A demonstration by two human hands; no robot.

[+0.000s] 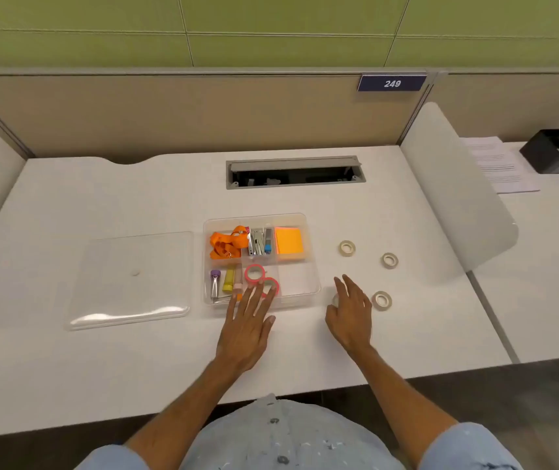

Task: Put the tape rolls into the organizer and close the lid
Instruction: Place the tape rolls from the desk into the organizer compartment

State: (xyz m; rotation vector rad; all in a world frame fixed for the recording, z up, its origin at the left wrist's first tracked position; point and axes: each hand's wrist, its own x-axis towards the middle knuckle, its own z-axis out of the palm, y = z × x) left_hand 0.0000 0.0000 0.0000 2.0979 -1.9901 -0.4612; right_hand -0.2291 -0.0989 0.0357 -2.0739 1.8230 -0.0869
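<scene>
Clear plastic makes up the organizer (pixel 260 220), which sits open on the white surface (pixel 101 368), its lid (pixel 129 279) lying flat just to the left. Two pink tape rolls (pixel 254 273) rest in its front middle compartment (the front right one looks bare). The left hand (pixel 246 329) lies flat, fingers spread, fingertips over the organizer's front edge. The right hand (pixel 351 313) curls loosely over a pale roll (pixel 335 299), grip not pressed together. Three more pale rolls (pixel 347 248) lie to the right.

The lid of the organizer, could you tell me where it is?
The clear lid lies flat on the desk, left of the open organizer.
</scene>
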